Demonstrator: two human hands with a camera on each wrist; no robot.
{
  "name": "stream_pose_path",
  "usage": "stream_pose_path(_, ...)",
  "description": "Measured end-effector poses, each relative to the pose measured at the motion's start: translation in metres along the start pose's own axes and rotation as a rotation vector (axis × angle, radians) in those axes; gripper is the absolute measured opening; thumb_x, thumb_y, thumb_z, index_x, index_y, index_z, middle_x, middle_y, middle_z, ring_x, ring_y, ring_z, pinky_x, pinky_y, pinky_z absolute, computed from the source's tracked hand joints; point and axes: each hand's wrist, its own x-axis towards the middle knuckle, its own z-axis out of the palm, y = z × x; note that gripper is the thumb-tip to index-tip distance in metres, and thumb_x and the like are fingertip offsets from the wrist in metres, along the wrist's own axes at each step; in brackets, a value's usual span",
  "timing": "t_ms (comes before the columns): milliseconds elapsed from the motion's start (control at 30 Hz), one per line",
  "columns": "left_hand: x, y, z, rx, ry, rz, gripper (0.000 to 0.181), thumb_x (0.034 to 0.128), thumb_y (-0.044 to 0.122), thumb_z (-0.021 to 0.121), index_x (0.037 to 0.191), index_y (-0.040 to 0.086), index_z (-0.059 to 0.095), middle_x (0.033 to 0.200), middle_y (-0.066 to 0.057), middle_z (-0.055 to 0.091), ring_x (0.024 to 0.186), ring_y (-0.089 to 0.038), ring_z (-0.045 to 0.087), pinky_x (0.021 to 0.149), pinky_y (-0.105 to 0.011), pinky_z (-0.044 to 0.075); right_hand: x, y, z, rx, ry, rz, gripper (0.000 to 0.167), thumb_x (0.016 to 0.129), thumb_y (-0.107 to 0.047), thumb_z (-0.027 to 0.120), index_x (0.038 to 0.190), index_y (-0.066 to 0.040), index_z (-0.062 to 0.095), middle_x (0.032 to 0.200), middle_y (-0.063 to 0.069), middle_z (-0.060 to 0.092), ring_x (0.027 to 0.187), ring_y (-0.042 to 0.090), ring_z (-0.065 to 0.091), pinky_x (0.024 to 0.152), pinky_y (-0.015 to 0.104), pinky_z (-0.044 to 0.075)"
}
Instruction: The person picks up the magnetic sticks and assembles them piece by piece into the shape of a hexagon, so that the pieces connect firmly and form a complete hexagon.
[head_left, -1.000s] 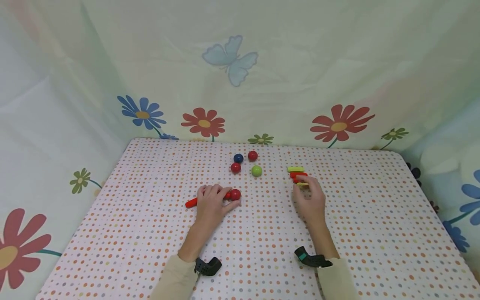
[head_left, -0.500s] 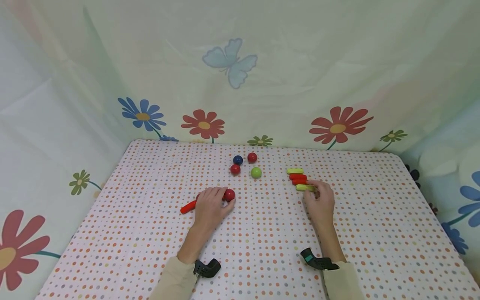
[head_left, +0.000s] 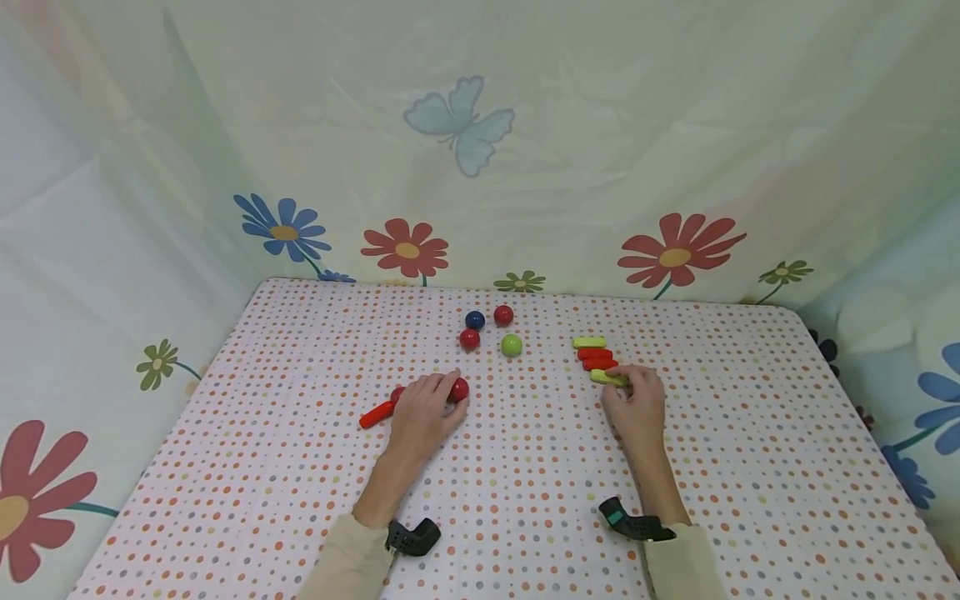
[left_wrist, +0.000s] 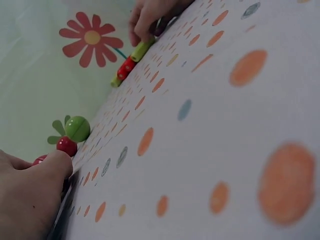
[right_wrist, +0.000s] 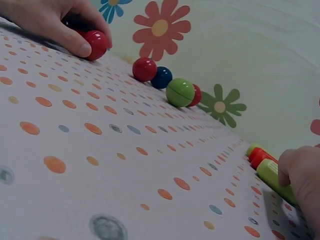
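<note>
My left hand (head_left: 422, 417) lies over a pair of red balls, its thumb and fingers round the right-hand red ball (head_left: 459, 389). The other red ball (head_left: 397, 393) shows partly past the hand's left side, beside a red stick (head_left: 377, 414). What lies under the palm is hidden. With thumb and fingers my right hand (head_left: 637, 408) pinches the right end of a yellow-green stick (head_left: 604, 377), the nearest of a row. Behind it lie two red sticks (head_left: 596, 354) and another yellow-green stick (head_left: 589, 342). A small dark purple thing (left_wrist: 160, 27) shows under the right hand in the left wrist view.
Between the hands, farther back, stand a blue ball (head_left: 475, 320), a green ball (head_left: 512, 345) and two more red balls (head_left: 469, 338). A dotted cloth (head_left: 525, 500) covers the table. A flowered curtain (head_left: 570, 167) hangs behind it.
The left hand and its red ball have shifted slightly left, and the second red ball has come into sight. The right hand has moved right and nearer, at the closest yellow-green stick.
</note>
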Motion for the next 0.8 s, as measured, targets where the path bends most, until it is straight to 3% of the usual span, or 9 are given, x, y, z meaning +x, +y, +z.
stream_pose_path(133,-0.0005,0.0009,0.0,-0.074,-0.035,0.02,0.038,0.0866,0.019,0.07,0.121,0.007,0.063,0.11,-0.005,0.07,0.094,-0.016,0.065,0.084,-0.029,0.055,-0.0001,0.0004,0.0003,-0.027,-0.016,-0.007,0.023,0.085,0.003,0.054,0.106,0.002,0.063,0.121,0.021,0.05,0.115,0.036,0.047,0.099,0.051,0.041)
stream_pose_path(300,-0.0011,0.0018,0.0001,-0.121,-0.083,-0.013,0.046,0.0878,0.019,0.069,0.131,0.008,0.057,0.115,-0.005,0.069,0.099,-0.018,0.065,0.089,-0.033,0.054,-0.0007,0.0009,-0.0006,-0.032,-0.04,-0.013,0.025,0.086,0.002,0.052,0.109,0.001,0.063,0.12,0.019,0.05,0.116,0.036,0.05,0.103,0.052,0.042)
stream_pose_path(800,0.0008,0.0051,-0.002,-0.085,-0.15,-0.058,0.039,0.0901,0.023,0.066,0.127,0.013,0.059,0.117,-0.003,0.066,0.102,-0.018,0.062,0.09,-0.035,0.053,0.0004,0.0002,-0.0003,-0.099,-0.063,-0.046,0.028,0.085,0.001,0.053,0.111,0.0,0.063,0.119,0.021,0.057,0.111,0.038,0.051,0.095,0.052,0.043)
